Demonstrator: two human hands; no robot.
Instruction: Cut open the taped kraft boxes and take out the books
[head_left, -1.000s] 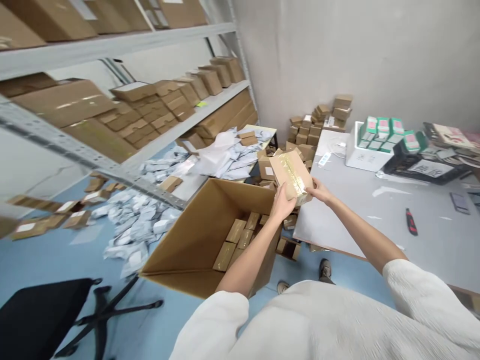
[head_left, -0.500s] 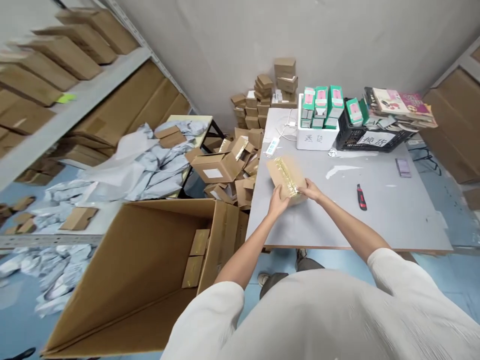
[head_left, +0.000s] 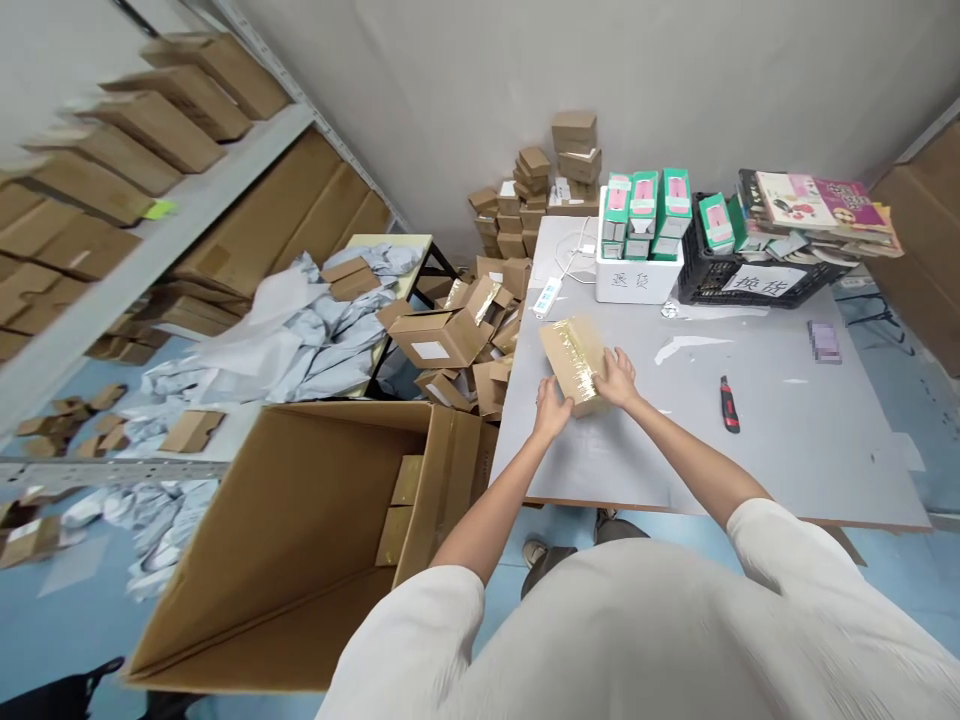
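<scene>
A small cardboard box, closed with a shiny strip of clear yellowish tape along its top, is over the left part of the grey table. My left hand grips its near left corner, the thumb on the near edge. On the opposite side my right hand holds the box, with the thumb over the tape's near end and the fingers along the right side. The undersides of the fingers are hidden. A red and black box cutter lies to the right, apart from both hands.
Left of the table stands a large open carton with small taped boxes inside. Loose cardboard boxes are heaped beyond it. At the table's back are a white bin of green boxes and a black crate with magazines.
My right hand's fingers have lifted and spread a little along the box's side. The box has shifted slightly toward me and is still held. The whole view has turned slightly.
</scene>
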